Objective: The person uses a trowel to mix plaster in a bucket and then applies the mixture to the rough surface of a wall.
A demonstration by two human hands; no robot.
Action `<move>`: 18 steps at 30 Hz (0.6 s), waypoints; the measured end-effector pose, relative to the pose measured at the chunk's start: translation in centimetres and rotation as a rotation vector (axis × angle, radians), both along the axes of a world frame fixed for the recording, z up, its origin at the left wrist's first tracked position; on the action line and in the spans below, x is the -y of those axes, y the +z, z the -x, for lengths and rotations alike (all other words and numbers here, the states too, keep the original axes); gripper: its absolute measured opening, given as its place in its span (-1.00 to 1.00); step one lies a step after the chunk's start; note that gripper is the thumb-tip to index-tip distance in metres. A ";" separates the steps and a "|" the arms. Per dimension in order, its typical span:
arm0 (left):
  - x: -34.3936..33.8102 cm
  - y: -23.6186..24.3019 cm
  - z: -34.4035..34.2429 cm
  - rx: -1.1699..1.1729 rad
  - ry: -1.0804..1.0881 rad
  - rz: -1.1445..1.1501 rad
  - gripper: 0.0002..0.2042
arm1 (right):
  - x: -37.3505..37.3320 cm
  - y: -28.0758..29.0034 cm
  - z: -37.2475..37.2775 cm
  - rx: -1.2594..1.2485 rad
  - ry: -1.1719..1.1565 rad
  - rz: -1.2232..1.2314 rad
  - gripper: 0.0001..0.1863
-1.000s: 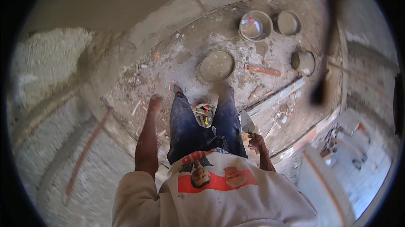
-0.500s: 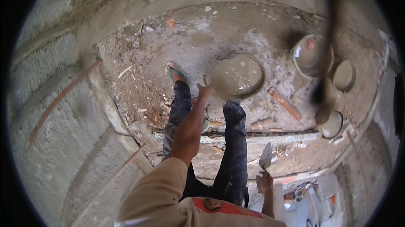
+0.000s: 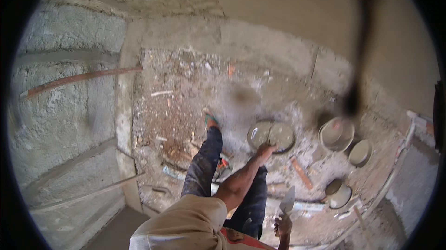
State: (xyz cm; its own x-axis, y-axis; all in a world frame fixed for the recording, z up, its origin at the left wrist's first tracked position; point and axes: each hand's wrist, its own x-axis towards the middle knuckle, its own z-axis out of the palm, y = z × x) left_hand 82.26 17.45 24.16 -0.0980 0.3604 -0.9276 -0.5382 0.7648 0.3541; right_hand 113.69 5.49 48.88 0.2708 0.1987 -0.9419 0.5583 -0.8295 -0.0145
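Note:
My left hand [image 3: 266, 149] reaches to the near side of a round pan of grey wet mortar [image 3: 257, 141] on the floor. Its fingers are curled, and what they hold there is too small to make out. At the lower right my right hand [image 3: 283, 227] grips a pointed trowel [image 3: 287, 200], blade up. Between and under my arms are my legs in dark, dusty trousers [image 3: 198, 168], with my left foot [image 3: 208, 119] in a green sandal on the dirty floor.
Three buckets [image 3: 336, 134], [image 3: 360, 152], [image 3: 338, 194] stand at the right. A reddish wood offcut [image 3: 302, 174] and rubble lie on the floor. Rough plastered walls [image 3: 65, 115] surround it, with long battens [image 3: 81, 78] along the left. A dark blurred strip hangs close at upper right.
My left hand has swung forward and rightward from beside my leg to the mortar pan. The view has turned, bringing more far wall into sight. My right hand still holds the trowel.

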 end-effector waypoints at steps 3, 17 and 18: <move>-1.5 2.8 4.6 -0.040 -0.161 0.016 -0.52 | 1.7 -0.3 0.3 -0.101 -0.087 -0.188 -0.64; 0.9 6.8 30.3 -0.490 -0.225 0.070 -0.40 | -0.1 6.5 11.6 -0.175 0.435 -0.209 -0.66; 1.5 6.4 32.6 -0.503 -0.165 0.096 -0.39 | -0.8 6.7 13.0 -0.169 0.433 -0.167 -0.65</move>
State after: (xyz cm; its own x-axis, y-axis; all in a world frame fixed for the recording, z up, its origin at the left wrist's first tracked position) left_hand 49.69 15.92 30.52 -0.4879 0.3248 -0.8102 -0.1903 0.8663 0.4619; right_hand 100.72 6.29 55.58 -0.0242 0.4113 -0.9112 0.8298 -0.5001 -0.2477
